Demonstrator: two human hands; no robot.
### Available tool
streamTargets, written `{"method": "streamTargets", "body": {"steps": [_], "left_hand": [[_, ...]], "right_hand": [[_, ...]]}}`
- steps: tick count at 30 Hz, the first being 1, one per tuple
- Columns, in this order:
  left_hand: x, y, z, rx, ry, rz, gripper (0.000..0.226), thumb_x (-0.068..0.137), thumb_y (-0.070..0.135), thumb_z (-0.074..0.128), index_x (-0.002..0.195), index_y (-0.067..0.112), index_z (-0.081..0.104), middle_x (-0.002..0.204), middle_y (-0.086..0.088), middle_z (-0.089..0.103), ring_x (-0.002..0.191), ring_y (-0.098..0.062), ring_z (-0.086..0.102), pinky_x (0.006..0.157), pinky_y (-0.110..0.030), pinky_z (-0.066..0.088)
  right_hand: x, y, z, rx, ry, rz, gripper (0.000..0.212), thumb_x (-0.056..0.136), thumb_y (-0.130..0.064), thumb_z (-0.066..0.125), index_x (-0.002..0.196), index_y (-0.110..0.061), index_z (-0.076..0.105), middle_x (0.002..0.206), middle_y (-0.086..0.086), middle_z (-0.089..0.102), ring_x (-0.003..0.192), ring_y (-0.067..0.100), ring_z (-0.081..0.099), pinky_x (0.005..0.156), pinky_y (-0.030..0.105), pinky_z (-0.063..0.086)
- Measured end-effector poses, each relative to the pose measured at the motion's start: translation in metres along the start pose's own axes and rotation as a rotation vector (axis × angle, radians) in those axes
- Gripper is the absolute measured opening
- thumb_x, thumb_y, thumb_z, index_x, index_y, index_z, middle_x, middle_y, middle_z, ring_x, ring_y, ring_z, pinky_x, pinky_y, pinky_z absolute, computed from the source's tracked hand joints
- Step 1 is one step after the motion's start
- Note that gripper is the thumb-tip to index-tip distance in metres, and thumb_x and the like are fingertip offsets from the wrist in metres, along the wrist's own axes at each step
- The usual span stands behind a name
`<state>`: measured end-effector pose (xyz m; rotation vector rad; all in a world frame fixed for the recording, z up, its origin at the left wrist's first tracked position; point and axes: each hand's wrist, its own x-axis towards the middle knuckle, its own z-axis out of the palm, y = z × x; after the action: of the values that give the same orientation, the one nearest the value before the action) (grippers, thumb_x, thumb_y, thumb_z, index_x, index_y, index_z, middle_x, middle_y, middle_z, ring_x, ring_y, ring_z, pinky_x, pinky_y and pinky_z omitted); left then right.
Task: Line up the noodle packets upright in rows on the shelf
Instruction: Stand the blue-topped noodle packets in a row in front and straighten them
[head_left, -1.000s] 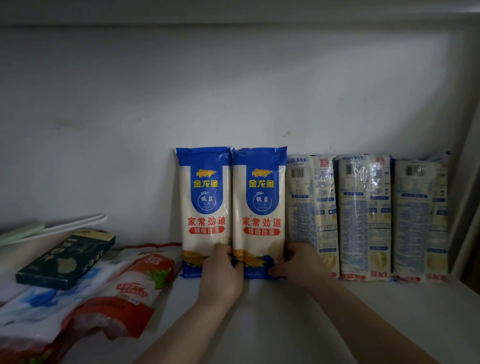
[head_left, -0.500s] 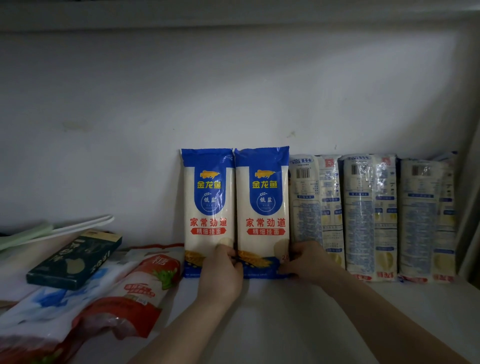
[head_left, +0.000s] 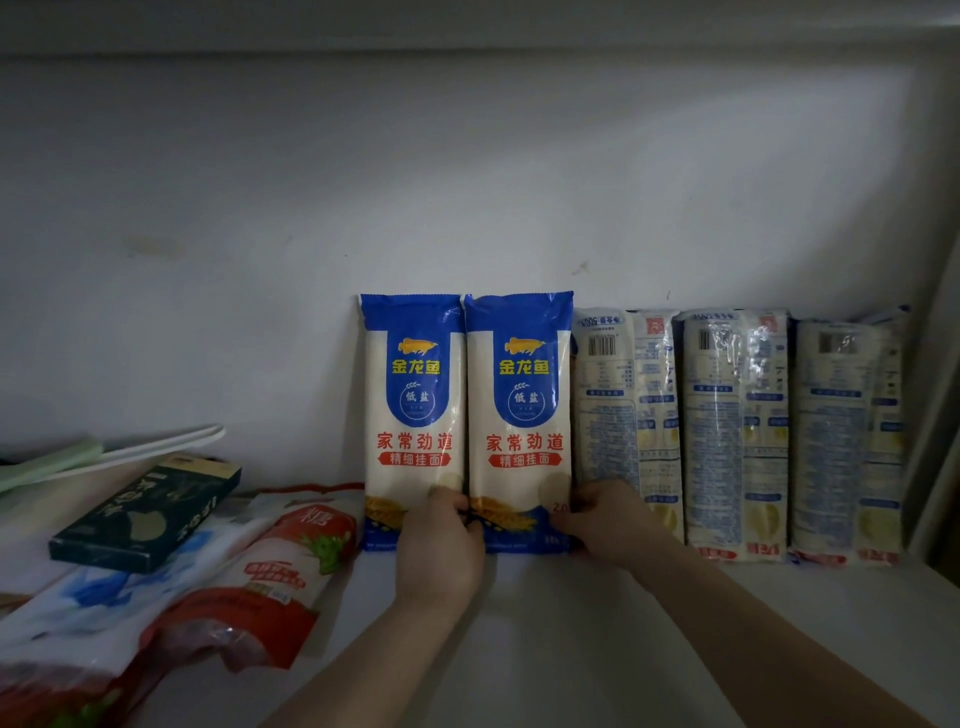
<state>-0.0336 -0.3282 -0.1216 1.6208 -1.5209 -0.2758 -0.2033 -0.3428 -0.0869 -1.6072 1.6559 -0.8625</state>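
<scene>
Several noodle packets stand upright in one row against the white back wall of the shelf (head_left: 545, 639). Two show blue and white fronts: the left one (head_left: 413, 410) and the right one (head_left: 522, 415). To their right stand three packets with printed backs outward (head_left: 626, 415), (head_left: 735, 426), (head_left: 847, 436). My left hand (head_left: 441, 545) grips the lower left edge of the right blue packet, at the seam between the two. My right hand (head_left: 605, 519) grips its lower right edge. The fingertips are hidden behind the packet edges.
At the left lie a red and white sugar bag (head_left: 270, 582), a blue and white bag (head_left: 104, 597) and a dark green box (head_left: 150, 509) on top. Pale flat utensils (head_left: 124, 452) lean behind them. The cupboard's side wall (head_left: 935, 415) bounds the right end.
Both hands stay at the base of the right blue packet. The view has shifted slightly; the packets stand as before.
</scene>
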Motion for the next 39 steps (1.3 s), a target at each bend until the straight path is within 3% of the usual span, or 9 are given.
{"method": "streamTargets", "body": {"steps": [3, 7, 12, 21, 24, 27, 31, 35, 39], "left_hand": [[0.0, -0.003, -0.003, 0.0, 0.008, 0.024, 0.021, 0.089, 0.015, 0.058, 0.109, 0.012, 0.064, 0.103, -0.001, 0.067, 0.094, -0.014, 0.063, 0.08, -0.025, 0.052], [-0.002, -0.006, -0.004, 0.047, -0.027, 0.095, 0.021, 0.086, 0.01, 0.057, 0.105, 0.013, 0.066, 0.098, 0.001, 0.069, 0.089, -0.011, 0.063, 0.08, -0.028, 0.055], [-0.001, -0.006, -0.002, 0.147, -0.001, 0.133, 0.019, 0.087, 0.014, 0.056, 0.102, 0.016, 0.066, 0.097, 0.001, 0.068, 0.09, -0.012, 0.063, 0.079, -0.032, 0.055], [-0.002, -0.005, -0.003, 0.135, 0.022, 0.094, 0.022, 0.089, 0.017, 0.055, 0.108, 0.016, 0.066, 0.103, 0.0, 0.068, 0.093, -0.013, 0.063, 0.08, -0.031, 0.055], [-0.004, 0.0, -0.006, 0.183, 0.021, 0.14, 0.017, 0.092, 0.018, 0.051, 0.101, 0.018, 0.066, 0.099, 0.002, 0.067, 0.089, -0.011, 0.062, 0.08, -0.027, 0.054], [-0.003, 0.011, -0.009, 0.155, 0.033, 0.18, 0.016, 0.094, 0.021, 0.05, 0.096, 0.018, 0.065, 0.093, 0.003, 0.067, 0.085, -0.009, 0.062, 0.078, -0.025, 0.054], [0.001, 0.024, -0.013, 0.136, 0.032, 0.164, 0.015, 0.093, 0.019, 0.05, 0.094, 0.017, 0.065, 0.09, 0.003, 0.067, 0.083, -0.012, 0.063, 0.077, -0.031, 0.056], [0.001, 0.027, -0.014, 0.124, 0.035, 0.138, 0.013, 0.092, 0.018, 0.053, 0.093, 0.017, 0.066, 0.09, 0.003, 0.068, 0.083, -0.011, 0.063, 0.077, -0.027, 0.055], [-0.003, 0.011, -0.031, 0.155, -0.024, 0.121, 0.013, 0.09, 0.027, 0.058, 0.087, 0.02, 0.068, 0.089, 0.007, 0.068, 0.082, -0.007, 0.062, 0.074, -0.024, 0.054]], "right_hand": [[-0.002, 0.002, 0.0, -0.035, 0.016, -0.029, 0.022, 0.078, -0.013, 0.074, 0.099, -0.005, 0.071, 0.088, 0.01, 0.072, 0.08, 0.023, 0.069, 0.073, 0.037, 0.059], [-0.006, 0.004, -0.003, -0.125, -0.025, -0.055, 0.034, 0.071, -0.004, 0.075, 0.104, -0.006, 0.069, 0.083, 0.001, 0.068, 0.073, 0.011, 0.063, 0.059, 0.019, 0.049], [-0.008, 0.003, 0.004, -0.151, 0.079, -0.089, 0.029, 0.073, -0.009, 0.077, 0.102, -0.009, 0.071, 0.094, 0.006, 0.072, 0.083, 0.017, 0.066, 0.07, 0.027, 0.054], [-0.01, -0.001, -0.005, -0.238, 0.07, -0.067, 0.021, 0.073, -0.02, 0.079, 0.086, -0.005, 0.072, 0.07, 0.002, 0.064, 0.065, 0.014, 0.06, 0.054, 0.022, 0.044], [-0.009, -0.005, -0.01, -0.17, 0.01, -0.037, 0.025, 0.081, -0.023, 0.072, 0.078, 0.002, 0.069, 0.065, 0.01, 0.063, 0.054, 0.015, 0.057, 0.056, 0.027, 0.05], [-0.01, -0.006, -0.01, -0.163, 0.014, -0.035, 0.026, 0.086, -0.022, 0.067, 0.064, -0.007, 0.063, 0.059, 0.006, 0.059, 0.054, 0.015, 0.056, 0.058, 0.028, 0.049], [-0.011, -0.009, -0.002, -0.228, 0.021, -0.049, 0.022, 0.088, -0.024, 0.063, 0.074, -0.008, 0.068, 0.062, 0.001, 0.058, 0.058, 0.013, 0.055, 0.059, 0.026, 0.046], [-0.009, -0.01, -0.003, -0.223, 0.002, -0.041, 0.026, 0.087, -0.025, 0.065, 0.064, -0.014, 0.06, 0.061, 0.0, 0.057, 0.056, 0.011, 0.053, 0.056, 0.024, 0.045], [-0.012, -0.011, -0.006, -0.165, -0.004, -0.026, 0.022, 0.081, -0.025, 0.071, 0.075, -0.005, 0.067, 0.063, 0.004, 0.06, 0.057, 0.014, 0.055, 0.06, 0.029, 0.05]]}}
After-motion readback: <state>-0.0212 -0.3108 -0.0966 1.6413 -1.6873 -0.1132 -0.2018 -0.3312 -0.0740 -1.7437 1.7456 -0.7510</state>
